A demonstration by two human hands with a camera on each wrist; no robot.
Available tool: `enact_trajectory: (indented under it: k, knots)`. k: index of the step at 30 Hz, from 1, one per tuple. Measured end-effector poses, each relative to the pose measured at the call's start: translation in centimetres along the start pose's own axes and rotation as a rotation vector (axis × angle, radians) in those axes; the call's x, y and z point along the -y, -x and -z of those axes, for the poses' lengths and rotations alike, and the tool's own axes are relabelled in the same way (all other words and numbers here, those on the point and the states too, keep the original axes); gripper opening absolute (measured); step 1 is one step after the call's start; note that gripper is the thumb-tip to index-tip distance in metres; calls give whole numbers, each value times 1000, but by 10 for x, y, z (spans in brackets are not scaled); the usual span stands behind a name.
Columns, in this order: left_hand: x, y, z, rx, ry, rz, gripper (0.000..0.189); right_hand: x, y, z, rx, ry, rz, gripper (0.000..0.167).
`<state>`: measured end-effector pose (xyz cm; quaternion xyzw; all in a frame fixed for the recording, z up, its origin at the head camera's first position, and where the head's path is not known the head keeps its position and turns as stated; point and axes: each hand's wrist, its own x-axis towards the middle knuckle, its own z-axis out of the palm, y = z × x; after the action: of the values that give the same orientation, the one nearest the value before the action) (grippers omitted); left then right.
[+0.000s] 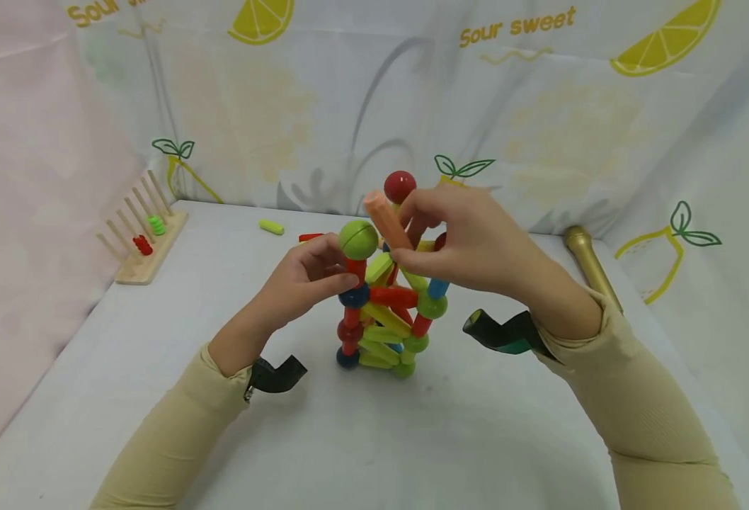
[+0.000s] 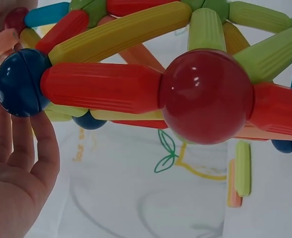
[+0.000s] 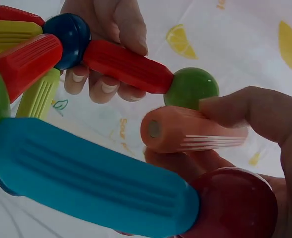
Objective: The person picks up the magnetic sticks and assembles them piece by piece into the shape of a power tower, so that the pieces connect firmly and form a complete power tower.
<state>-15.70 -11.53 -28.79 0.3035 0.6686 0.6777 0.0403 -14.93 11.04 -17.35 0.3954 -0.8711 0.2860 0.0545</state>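
Observation:
A tower of colourful magnetic rods and balls [image 1: 384, 317] stands on the white table. My left hand [image 1: 288, 287] is at its upper left, holding a red rod [image 3: 128, 68] between thumb and fingers. That rod joins a dark blue ball [image 3: 71, 42] to a green ball [image 1: 358, 239] on top. Over the tower, my right hand [image 1: 476, 241] pinches an orange rod [image 1: 384, 219] between thumb and fingers. In the right wrist view, the orange rod's round metal end shows close to the green ball. A blue rod [image 3: 91, 173] with a dark red ball [image 3: 235, 206] rises near my right hand.
A wooden peg stand [image 1: 151, 261] with red and green beads is at the back left. A loose green rod [image 1: 271, 227] lies behind the tower. Toward the back right lies a gold, microphone-shaped object [image 1: 591, 263]. Printed cloth [image 1: 349, 92] hangs behind the table.

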Motion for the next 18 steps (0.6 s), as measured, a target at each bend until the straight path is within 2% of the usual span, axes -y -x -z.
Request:
enact_trajectory:
  k: [4,11,18]
  knots:
    - [1,2,1,-11,9,0,36,0,-1,-1,99,53,-26,10]
    - [2,4,4,-22,15,8,50,3,-1,-2,166,194,-49,9]
    - [1,4,4,-7,25,-2,45,7,-3,-4,172,375,63,16]
